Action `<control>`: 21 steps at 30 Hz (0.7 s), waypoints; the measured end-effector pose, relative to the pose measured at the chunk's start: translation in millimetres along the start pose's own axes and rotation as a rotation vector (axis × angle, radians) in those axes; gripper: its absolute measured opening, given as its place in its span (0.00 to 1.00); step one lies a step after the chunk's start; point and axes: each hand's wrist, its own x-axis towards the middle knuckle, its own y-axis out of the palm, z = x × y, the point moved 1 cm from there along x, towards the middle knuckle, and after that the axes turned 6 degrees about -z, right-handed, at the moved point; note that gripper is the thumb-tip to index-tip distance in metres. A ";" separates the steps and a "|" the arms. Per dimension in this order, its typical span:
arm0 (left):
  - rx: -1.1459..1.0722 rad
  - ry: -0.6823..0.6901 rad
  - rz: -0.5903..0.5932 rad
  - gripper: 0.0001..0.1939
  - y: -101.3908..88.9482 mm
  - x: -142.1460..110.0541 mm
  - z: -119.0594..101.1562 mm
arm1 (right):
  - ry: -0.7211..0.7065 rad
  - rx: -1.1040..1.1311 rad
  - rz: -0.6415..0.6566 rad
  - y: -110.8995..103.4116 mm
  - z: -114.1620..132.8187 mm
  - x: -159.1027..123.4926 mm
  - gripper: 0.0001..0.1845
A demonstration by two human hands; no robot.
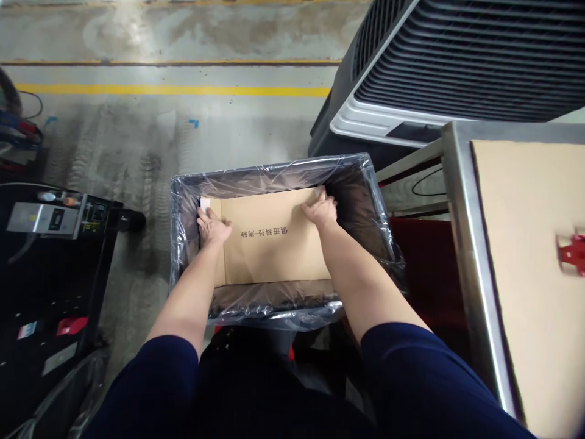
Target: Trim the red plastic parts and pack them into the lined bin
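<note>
A brown cardboard sheet [265, 259] with a line of dark printed characters lies inside a dark bin [269, 169] lined with clear plastic film [274, 318]. A crease runs down near the sheet's left end. My left hand [213, 228] grips that end, thumb over the cardboard and fingers at its outer edge. At the far right corner, my right hand [322, 208] holds the sheet, its thumb pointing left across the surface. A small whitish patch shows beside the fingers of each hand. What lies under the cardboard is hidden.
On the right is a metal-framed table [473, 256] topped with cardboard, a red part [573, 253] on it. Behind it stands a large grey louvred unit [457, 67]. A black cart [50, 286] carrying a small device is at left. Yellow lines [183, 90] cross the floor.
</note>
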 end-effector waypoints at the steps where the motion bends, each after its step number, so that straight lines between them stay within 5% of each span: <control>1: -0.001 0.006 -0.005 0.50 2.0 -1.3 0.7 | 0.001 0.004 -0.012 0.8 -1.0 1.2 0.53; 8: 0.011 0.017 0.005 0.43 10.0 -4.8 3.6 | -0.008 0.018 -0.098 7.0 -3.1 -7.5 0.45; 13: 0.057 0.035 0.084 0.40 6.9 -9.1 4.2 | -0.042 0.003 -0.045 9.9 3.2 -27.3 0.41; 21: 0.168 0.042 0.276 0.60 12.6 -42.9 10.0 | 0.116 0.001 0.238 16.6 4.4 -42.7 0.70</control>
